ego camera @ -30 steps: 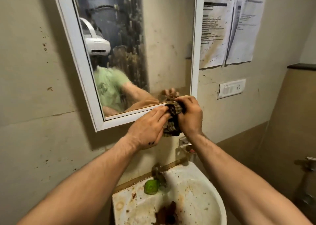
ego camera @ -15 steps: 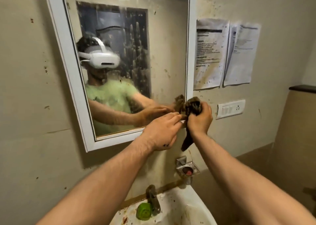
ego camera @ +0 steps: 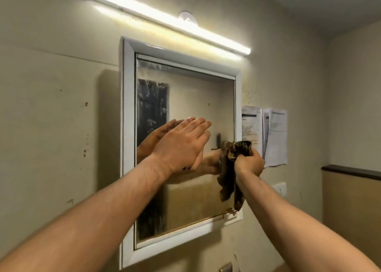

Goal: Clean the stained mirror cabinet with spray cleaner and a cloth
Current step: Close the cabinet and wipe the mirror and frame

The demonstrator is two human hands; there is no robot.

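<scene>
2 hands at mirror (ego camera: 198, 106): L hand (ego camera: 181, 145) flat, fingers spread; R hand (ego camera: 248, 162) fisted round cloth (ego camera: 231, 168); papers (ego camera: 263, 135) unreadable.

One white-framed, streaked mirror cabinet (ego camera: 181, 98) hangs on the beige wall, with one long glowing tube light (ego camera: 165, 18) above it. Two printed paper sheets (ego camera: 266, 135) are pinned side by side to its right, and one white switch plate (ego camera: 280, 188) sits below them (only partly visible behind the forearm). Two bare hands are up at the glass, the left hand (ego camera: 181, 145) and the right hand (ego camera: 249, 162), with one dark, crumpled cloth (ego camera: 233, 168) between them.
</scene>
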